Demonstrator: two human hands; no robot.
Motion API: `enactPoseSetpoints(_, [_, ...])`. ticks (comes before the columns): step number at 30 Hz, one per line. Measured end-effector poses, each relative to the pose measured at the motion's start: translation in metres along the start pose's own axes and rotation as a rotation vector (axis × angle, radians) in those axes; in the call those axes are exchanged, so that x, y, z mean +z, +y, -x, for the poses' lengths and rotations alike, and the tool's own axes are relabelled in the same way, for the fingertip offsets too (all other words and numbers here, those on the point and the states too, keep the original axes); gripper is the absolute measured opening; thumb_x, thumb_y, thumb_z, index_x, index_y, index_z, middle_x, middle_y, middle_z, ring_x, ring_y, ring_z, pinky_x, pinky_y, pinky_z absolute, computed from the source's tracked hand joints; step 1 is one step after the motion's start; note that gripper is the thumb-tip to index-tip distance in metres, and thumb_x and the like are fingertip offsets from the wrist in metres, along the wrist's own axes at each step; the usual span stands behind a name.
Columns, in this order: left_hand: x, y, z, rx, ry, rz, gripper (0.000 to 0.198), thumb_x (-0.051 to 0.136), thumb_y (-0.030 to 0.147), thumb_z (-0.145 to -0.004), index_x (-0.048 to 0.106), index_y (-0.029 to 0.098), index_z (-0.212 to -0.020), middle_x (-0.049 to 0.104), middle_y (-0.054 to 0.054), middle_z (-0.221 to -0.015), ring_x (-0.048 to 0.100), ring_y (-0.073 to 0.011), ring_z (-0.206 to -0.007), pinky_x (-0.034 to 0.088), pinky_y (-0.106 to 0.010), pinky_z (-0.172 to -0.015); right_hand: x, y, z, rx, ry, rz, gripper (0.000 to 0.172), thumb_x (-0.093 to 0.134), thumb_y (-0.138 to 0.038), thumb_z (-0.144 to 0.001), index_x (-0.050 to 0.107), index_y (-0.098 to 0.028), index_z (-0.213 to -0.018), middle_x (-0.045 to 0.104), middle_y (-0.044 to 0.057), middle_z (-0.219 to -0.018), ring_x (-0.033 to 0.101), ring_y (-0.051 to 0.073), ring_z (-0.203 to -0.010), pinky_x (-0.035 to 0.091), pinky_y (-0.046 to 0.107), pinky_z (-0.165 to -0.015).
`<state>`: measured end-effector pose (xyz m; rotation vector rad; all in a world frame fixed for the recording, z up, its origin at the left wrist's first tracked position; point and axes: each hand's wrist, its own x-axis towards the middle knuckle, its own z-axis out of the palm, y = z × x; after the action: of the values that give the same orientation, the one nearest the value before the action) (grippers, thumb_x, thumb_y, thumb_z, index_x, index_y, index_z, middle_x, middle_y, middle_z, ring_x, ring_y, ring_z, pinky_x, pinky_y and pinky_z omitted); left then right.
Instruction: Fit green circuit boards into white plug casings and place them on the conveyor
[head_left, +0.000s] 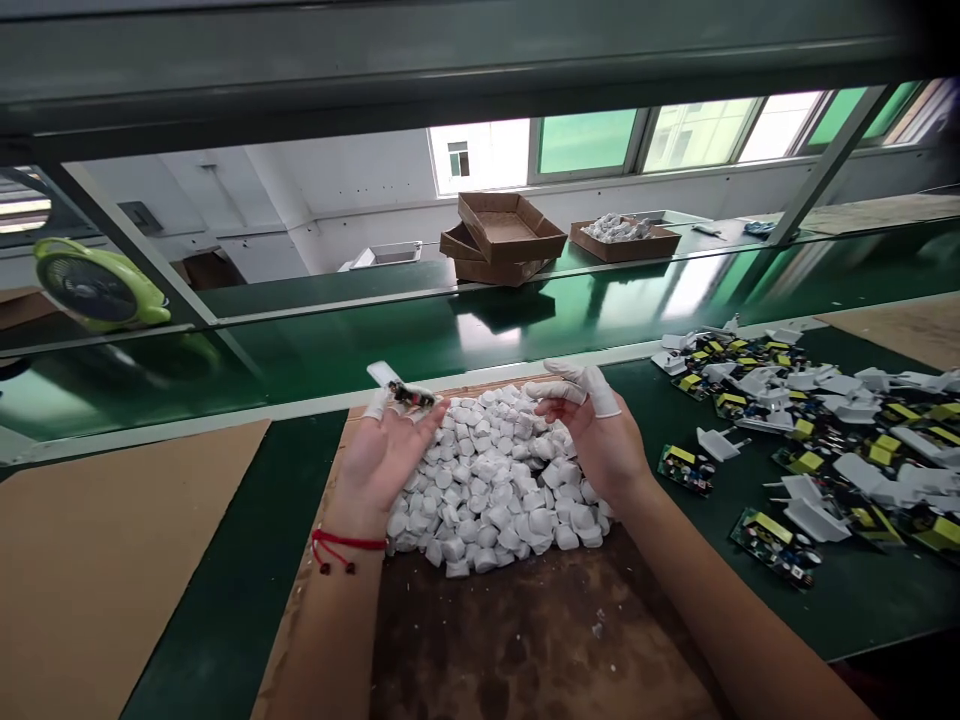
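Green matting covers the workbench (225, 620) in front of me, with a worn brown board (540, 640) laid on it and a tan sheet (90, 570) off to my left. On the board sits a heap of small white plastic pieces (499, 480), and I have a hand on each flank of it. My left hand (382, 450) pinches a small circuit board with a white plug part (397, 388) between thumb and fingertips, just above the heap's far left edge. My right hand (592, 430) is cupped half open against the heap's right side, holding nothing that I can make out. Further right lie scattered circuit boards and white plug shells (810, 440). Beyond runs a glossy green conveyor (525, 320), then a shelf with cardboard trays (510, 235), a green fan (97, 285) at left, and windows (675, 135) in the white back wall.
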<state>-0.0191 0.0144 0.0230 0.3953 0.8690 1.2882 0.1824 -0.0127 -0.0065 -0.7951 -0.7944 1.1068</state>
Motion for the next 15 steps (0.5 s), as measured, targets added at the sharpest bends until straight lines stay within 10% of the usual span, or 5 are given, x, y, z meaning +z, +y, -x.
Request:
enactPoseSetpoints(10, [-0.012,0.006,-0.015,0.309,-0.011,-0.188,0.036,0.036,0.034,-0.095,0.060,0.018,-0.117,0.056,-0.011,-0.135,0.059,-0.0208,-0.113,0.052,-0.031,-0.085,0.000,0.002,0.003,-0.080,-0.117,0.190,0.043,0.052,-0.054,-0.083,0.072,-0.016,-0.086,0.066,0.004,-0.065,0.058,0.016,-0.062,0.046,0.031,-0.066])
enactPoseSetpoints(15, [-0.005,-0.003,-0.009,0.236,-0.015,-0.294,0.026,0.054,0.022,-0.085,0.066,0.016,-0.108,0.073,-0.007,-0.091,0.067,-0.0148,-0.082,0.050,-0.022,-0.066,-0.031,-0.016,-0.013,-0.149,-0.097,1.153,0.037,0.048,-0.033,-0.086,0.066,-0.017,-0.114,0.070,0.010,-0.092,0.062,0.024,-0.084,0.048,0.032,-0.071])
